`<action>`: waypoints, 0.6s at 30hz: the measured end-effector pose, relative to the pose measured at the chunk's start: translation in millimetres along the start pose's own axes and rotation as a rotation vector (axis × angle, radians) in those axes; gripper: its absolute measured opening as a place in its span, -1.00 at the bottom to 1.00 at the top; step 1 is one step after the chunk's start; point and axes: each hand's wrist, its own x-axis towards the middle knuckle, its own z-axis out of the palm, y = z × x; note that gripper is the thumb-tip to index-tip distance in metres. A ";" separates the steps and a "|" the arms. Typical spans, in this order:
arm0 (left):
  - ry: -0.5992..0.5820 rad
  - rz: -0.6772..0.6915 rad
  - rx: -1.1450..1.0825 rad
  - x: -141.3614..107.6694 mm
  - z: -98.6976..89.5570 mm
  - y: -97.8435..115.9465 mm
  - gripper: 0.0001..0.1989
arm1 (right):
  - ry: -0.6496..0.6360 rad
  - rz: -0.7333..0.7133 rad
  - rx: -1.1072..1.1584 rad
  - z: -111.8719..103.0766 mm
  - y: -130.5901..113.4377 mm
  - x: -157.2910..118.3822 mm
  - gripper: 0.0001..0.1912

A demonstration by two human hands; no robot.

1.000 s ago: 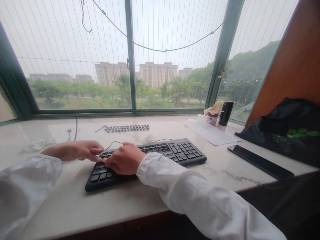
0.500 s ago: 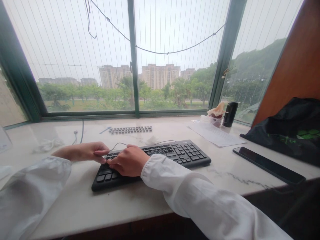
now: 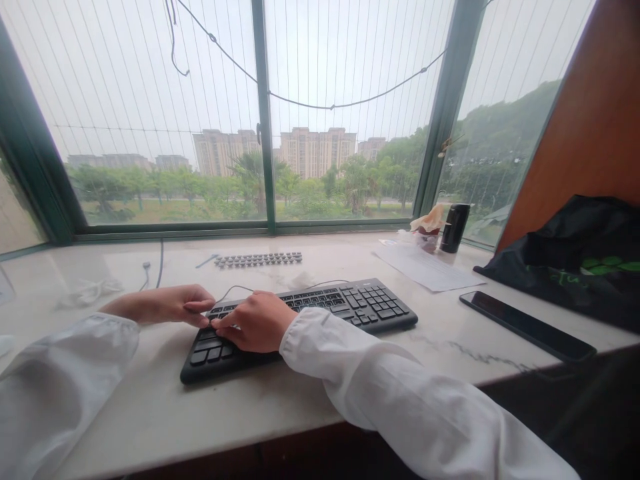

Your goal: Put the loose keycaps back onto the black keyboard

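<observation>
"Where's the keyboard (image 3: 373, 303)?"

"Flat on the pale surface (image 3: 280, 410), slightly askew, its left end nearer the person. The loose keys (image 3: 257, 260) lie in rows behind it, apart from it, toward the window (image 3: 345, 67)."

"And the hands?"

"Both meet over the left end. The right hand (image 3: 257, 321) lies across the board, thumb and forefinger nearly together. The left hand (image 3: 183, 307) reaches from the side, most of its fingers curled, tips down near the same spot."

"Have the fingers got hold of anything?"

"I can't tell, for either hand; the tips are tiny and hide whatever is between them."

"How would you work there?"

"Gently. I'd let one hand steady the keyboard while the other handles a single key, pushing or pulling straight so nothing twists. The sockets (image 3: 320, 297) in the middle look open, so I'd put little weight on them."

"Anything else?"

"I'd leave the cord (image 3: 234, 287) behind it slack, and those rows undisturbed."
</observation>
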 end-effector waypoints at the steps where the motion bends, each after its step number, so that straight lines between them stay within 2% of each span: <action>1: 0.002 -0.003 0.010 -0.4 -0.1 0.6 -0.49 | -0.001 -0.001 0.004 0.0 0.0 -0.2 -0.67; 9: -0.019 -0.024 -0.004 0.6 2.6 -0.9 -0.51 | 0.011 0.036 0.029 2.1 -1.6 -0.1 -0.71; 14: -0.027 -0.117 -0.056 2.8 -0.2 -8.5 -0.54 | -0.020 0.043 0.047 0.6 -1.7 2.6 -0.70; 18: -0.030 -0.142 -0.061 -1.9 -0.4 2.2 -0.54 | -0.041 0.070 0.062 -1.6 -0.7 2.9 -0.67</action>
